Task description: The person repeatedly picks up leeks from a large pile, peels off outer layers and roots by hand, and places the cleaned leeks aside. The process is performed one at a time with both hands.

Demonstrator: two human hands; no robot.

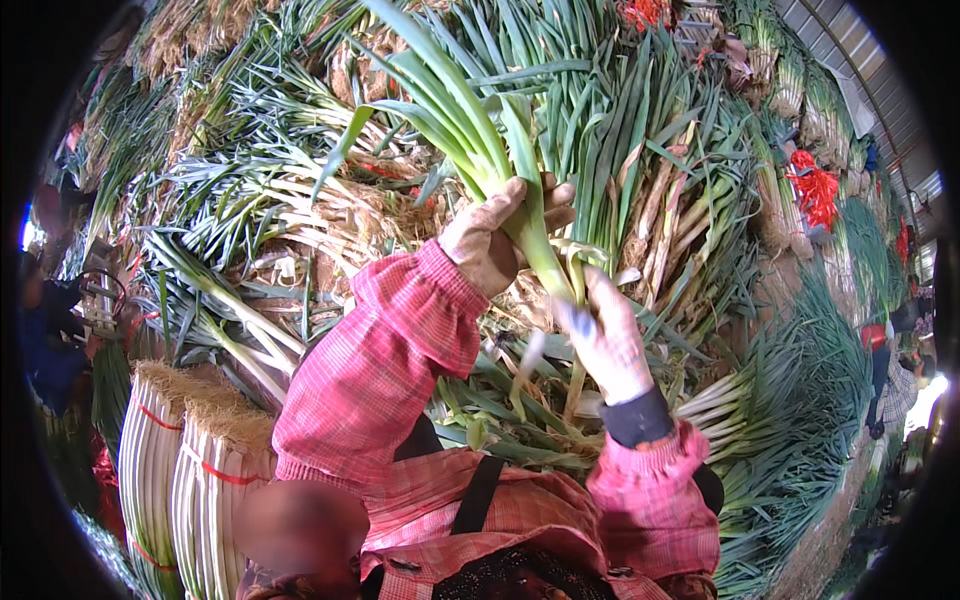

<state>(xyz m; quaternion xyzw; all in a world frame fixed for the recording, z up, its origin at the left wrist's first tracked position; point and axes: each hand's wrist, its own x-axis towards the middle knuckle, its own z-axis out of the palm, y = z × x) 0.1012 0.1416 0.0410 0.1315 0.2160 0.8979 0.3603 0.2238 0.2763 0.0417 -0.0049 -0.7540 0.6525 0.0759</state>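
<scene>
My left hand [484, 244], in a pale, soiled work glove, is wrapped around the stalk of a large green onion [534, 232]. Its leaves fan out up and to the left. Lower down, my right hand [613, 341], also gloved, pinches a loose strip of outer leaf [576, 271] beside the stalk's lower end. Motion blur covers its fingertips and the stalk's end, where some blue shows. Below the hands lie stripped leaves [525, 427] on the ground. Pink checked sleeves cover both forearms.
Loose green onions [292, 195] are heaped ahead and left, with more [780, 405] at right. Bundles [217, 495] tied with red bands stand upright at lower left. Red ties [814, 191] hang at upper right. Another person [889, 382] is at the right rim.
</scene>
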